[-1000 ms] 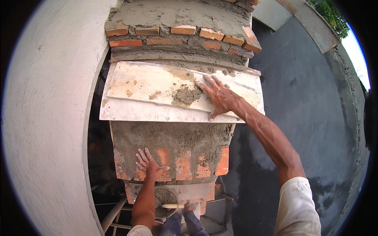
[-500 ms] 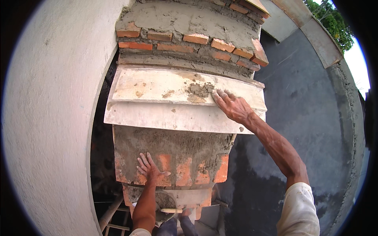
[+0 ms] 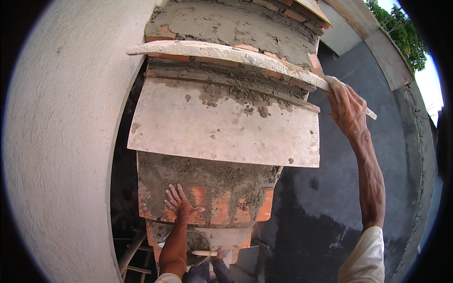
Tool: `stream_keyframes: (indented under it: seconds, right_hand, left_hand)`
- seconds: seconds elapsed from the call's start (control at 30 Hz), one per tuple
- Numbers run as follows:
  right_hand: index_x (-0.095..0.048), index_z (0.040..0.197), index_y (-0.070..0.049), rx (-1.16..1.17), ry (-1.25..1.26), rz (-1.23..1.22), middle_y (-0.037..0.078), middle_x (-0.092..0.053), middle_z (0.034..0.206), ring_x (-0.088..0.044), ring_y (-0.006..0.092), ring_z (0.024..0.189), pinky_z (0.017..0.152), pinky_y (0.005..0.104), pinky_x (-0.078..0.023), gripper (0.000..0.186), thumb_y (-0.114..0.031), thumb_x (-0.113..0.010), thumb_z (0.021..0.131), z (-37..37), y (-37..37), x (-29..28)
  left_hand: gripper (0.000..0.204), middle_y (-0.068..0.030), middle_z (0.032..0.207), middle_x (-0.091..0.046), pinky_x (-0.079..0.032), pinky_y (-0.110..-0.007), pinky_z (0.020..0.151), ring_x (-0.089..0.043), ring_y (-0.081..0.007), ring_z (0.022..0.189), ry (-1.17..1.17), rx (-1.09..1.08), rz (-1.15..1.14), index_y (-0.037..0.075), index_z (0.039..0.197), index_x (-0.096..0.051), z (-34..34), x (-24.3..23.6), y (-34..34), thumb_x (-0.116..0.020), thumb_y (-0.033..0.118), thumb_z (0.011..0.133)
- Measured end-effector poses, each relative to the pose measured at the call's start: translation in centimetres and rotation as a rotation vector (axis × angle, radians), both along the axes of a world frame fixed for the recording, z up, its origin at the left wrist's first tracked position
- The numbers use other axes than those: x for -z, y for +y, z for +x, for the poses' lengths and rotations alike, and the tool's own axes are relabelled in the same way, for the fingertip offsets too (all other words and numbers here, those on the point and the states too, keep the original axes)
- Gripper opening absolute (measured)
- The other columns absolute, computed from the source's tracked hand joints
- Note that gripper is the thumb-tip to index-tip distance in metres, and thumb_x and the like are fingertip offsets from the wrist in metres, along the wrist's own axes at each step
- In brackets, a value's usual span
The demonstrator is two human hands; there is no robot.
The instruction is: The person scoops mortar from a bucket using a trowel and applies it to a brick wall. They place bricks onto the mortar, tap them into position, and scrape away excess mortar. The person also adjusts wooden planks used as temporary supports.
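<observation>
My right hand [image 3: 347, 104] is wrapped round a long pale wooden board [image 3: 226, 52] near its right end. Seen edge-on, the board reaches leftward in front of a brick step topped with wet grey mortar [image 3: 236, 21]. Below it a wider, mortar-spotted plank [image 3: 222, 127] lies across the stair. My left hand [image 3: 180, 205] rests with fingers spread on the nearer brick step [image 3: 219, 206], whose upper part is smeared with mortar. What the left palm touches is hidden under the hand.
A pale rough wall [image 3: 66, 118] rises close on the left, a dark grey wall [image 3: 321, 188] on the right. Near my legs lie mortar [image 3: 197, 240] and a pale wooden handle [image 3: 204, 253]. Poles [image 3: 133, 250] stand in the dark gap at lower left.
My right hand has moved from lying on the upper board to its right end, and that board is now lifted and tipped on edge, uncovering the wider plank. My left hand stays put.
</observation>
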State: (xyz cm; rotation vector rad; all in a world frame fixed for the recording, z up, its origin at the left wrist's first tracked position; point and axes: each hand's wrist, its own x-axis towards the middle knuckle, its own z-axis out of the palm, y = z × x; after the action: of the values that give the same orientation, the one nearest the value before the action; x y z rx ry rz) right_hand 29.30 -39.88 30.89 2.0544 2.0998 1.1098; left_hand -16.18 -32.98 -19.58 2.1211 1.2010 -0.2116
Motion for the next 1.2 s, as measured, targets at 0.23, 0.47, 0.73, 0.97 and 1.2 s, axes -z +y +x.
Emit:
stream_keyframes:
  seconds: [0.23,0.47,0.73,0.97,1.2]
  right_hand:
    - [-0.062,0.125,-0.011,0.133,-0.078,0.102,0.011,-0.077,0.114,-0.077,0.0318,0.097,0.073,0.0432,-0.065,0.026,-0.023,-0.066,0.102,9.0,9.0,0.9]
    - [-0.061,0.127,-0.015,0.29,0.001,-0.045,0.012,-0.078,0.108,-0.076,0.033,0.097,0.074,0.0465,-0.063,0.029,-0.024,-0.066,0.101,12.8,12.5,7.8]
    - [-0.073,0.132,-0.009,0.404,0.496,-0.08,0.016,-0.077,0.117,-0.077,0.0348,0.095,0.084,0.0454,-0.061,0.043,-0.037,-0.073,0.099,7.4,9.6,9.6]
    - [-0.067,0.106,0.008,1.096,2.28,0.021,0.022,-0.074,0.086,-0.077,0.031,0.076,0.069,0.0459,-0.067,0.079,-0.07,-0.053,0.102,-15.6,-8.5,20.7]
    - [-0.036,0.149,0.017,0.308,2.847,0.82,0.041,-0.051,0.141,-0.064,0.0438,0.126,0.096,0.0444,-0.064,0.078,-0.039,-0.068,0.104,-14.5,-3.2,28.4]
  left_hand:
    - [0.176,-0.0247,0.175,0.018,0.003,-0.079,0.117,0.017,-0.0492,0.16,0.031,0.026,-0.008,0.008,0.17,0.008,0.2,0.4,-0.1,-0.09,0.081,0.044]
    - [0.173,-0.0249,0.175,0.018,0.004,-0.08,0.116,0.018,-0.0495,0.159,-0.011,0.029,0.046,0.006,0.17,0.006,-0.3,0.8,-0.2,-0.083,0.089,0.046]
    - [0.173,-0.0241,0.176,0.015,0.003,-0.081,0.115,0.015,-0.0494,0.16,-0.062,0.014,0.085,0.005,0.17,0.003,-0.6,1.2,-0.4,-0.076,0.096,0.046]
    - [0.174,-0.0246,0.175,0.016,0.003,-0.078,0.118,0.016,-0.0487,0.16,-0.017,0.02,0.027,0.007,0.17,0.006,0.6,0.2,-0.6,-0.084,0.088,0.045]
    - [0.173,-0.0224,0.175,0.021,0.003,-0.076,0.12,0.019,-0.0471,0.16,0.07,0.023,-0.027,0.01,0.169,0.012,1.6,-2.3,0.0,-0.098,0.068,0.049]
